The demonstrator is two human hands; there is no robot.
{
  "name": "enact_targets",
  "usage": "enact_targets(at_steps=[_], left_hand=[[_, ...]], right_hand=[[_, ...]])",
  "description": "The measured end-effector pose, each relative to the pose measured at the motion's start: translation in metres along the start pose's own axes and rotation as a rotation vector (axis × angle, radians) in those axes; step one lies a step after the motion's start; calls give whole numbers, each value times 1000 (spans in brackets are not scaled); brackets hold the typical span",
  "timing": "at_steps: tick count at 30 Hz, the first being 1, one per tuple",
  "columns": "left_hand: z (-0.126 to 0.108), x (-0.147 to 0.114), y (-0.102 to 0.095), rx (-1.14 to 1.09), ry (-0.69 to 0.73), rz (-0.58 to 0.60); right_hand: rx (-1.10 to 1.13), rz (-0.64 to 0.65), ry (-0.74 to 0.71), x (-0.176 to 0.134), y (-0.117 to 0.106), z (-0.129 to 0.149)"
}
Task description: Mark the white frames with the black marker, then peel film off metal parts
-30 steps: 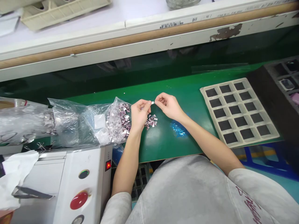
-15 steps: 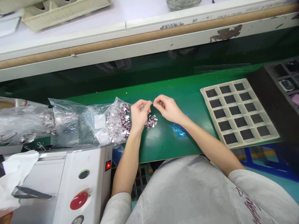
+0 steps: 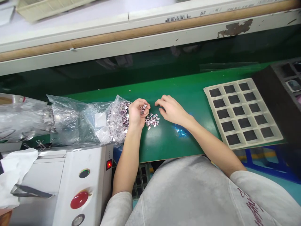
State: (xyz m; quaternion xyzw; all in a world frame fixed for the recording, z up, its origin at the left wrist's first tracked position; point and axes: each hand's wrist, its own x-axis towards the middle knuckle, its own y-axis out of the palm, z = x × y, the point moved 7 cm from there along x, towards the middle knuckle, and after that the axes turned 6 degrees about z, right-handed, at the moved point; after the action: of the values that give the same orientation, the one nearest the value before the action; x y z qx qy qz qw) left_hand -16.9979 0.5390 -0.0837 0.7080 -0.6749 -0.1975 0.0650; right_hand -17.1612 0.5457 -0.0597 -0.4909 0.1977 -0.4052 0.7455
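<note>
My left hand (image 3: 137, 113) is curled closed around several small shiny metal pieces (image 3: 143, 108), which show between its fingers. Just right of it, a loose pile of the same silvery and purplish pieces (image 3: 152, 120) lies on the green tabletop (image 3: 162, 144). My right hand (image 3: 172, 110) hovers to the right of the pile, thumb and fingers apart, and nothing shows between them. Against my left wrist rests a clear plastic bag (image 3: 94, 121) with many more pieces (image 3: 124, 114) near its mouth. Blue film scraps (image 3: 181, 130) lie below my right forearm.
On the right sits a cream compartment tray (image 3: 231, 113) with dark-bottomed cells, beside a dark foam tray (image 3: 284, 77). A white machine (image 3: 94, 185) with a red button (image 3: 79, 200) stands at lower left. A white shelf (image 3: 150, 18) runs along the back.
My hands have drawn apart; before, their fingertips met around a tiny piece. My left hand has turned so that the pieces in it show. My right fingers have spread.
</note>
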Motion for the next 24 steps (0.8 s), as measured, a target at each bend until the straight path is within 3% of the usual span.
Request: enact_targets(at_steps=[4, 9, 13, 17, 20, 24], left_hand=[[2, 2, -1, -44, -11, 36], [-1, 0, 0, -6, -5, 0], [-4, -4, 5, 70, 19, -4], [0, -6, 16, 146, 8, 80], [4, -6, 21, 196, 25, 126], [4, -5, 21, 306, 164, 145]], right_hand=[[-6, 150, -103, 1, 14, 17], [149, 156, -108, 1, 14, 14], [596, -48, -30, 4, -3, -3], [1014, -241, 95, 8, -6, -20], [1119, -332, 168, 7, -3, -25], [1099, -378, 225, 5, -1, -28]])
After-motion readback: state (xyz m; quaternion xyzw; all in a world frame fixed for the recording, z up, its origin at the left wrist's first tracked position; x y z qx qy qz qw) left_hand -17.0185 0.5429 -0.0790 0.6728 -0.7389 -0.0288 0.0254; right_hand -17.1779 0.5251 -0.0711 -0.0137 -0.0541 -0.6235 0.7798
